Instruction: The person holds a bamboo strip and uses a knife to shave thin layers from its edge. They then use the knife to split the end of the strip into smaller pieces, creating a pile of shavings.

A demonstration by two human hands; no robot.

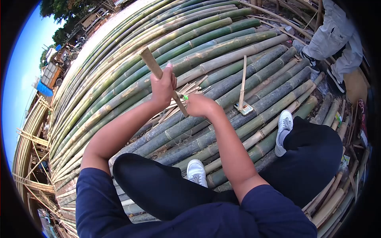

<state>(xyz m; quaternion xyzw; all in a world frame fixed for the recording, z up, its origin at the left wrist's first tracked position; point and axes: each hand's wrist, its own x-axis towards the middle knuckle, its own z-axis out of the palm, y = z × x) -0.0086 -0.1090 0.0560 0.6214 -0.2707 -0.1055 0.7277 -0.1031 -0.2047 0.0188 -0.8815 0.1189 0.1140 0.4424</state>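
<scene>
My left hand is wrapped round the middle of a flat bamboo strip, which slants from upper left to lower right. Close to the strip's lower part, my right hand is closed round a small tool with a bright green part; the rest of the tool is mostly hidden by the fingers. Behind and below both hands lies a loose heap of thin split bamboo pieces. To the right, a pale strip rests with its lower end at a small flat packet on the poles.
Long round bamboo poles lie side by side under me. My white shoes stand on them. A person in light trousers is at the upper right. An orange truck and a bamboo frame are at the left.
</scene>
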